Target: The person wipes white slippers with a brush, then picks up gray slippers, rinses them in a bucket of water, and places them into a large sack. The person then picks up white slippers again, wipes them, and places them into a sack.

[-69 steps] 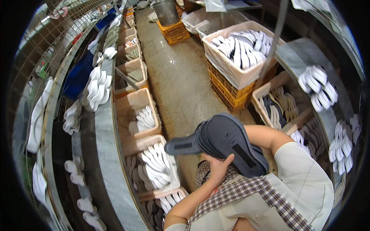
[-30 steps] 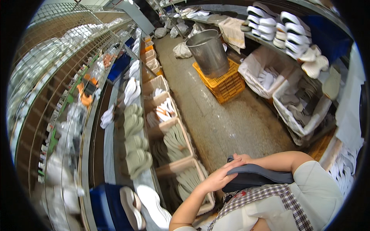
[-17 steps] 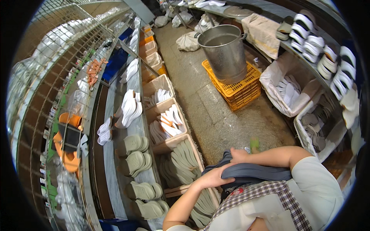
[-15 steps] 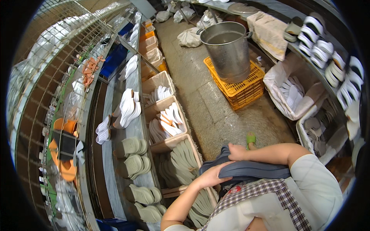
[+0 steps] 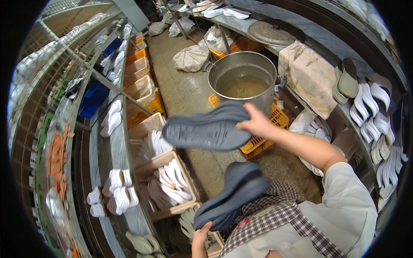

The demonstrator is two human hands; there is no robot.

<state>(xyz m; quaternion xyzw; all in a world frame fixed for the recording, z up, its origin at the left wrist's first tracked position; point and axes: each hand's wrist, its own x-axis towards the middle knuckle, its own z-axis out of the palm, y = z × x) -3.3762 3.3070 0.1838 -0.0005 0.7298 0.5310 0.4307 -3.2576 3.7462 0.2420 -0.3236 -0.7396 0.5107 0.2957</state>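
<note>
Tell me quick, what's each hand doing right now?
Left hand: closed, gripping dark shoe soles near one end.
Right hand: closed, holding a raised dark sole by one end.

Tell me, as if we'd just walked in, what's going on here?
Someone's right hand holds up a dark shoe sole by one end, while the left hand grips more dark soles lower down, close to a checked apron. Beyond them, a metal pot of cloudy liquid stands on a yellow crate. Open boxes of soles line the left side of the aisle.
</note>
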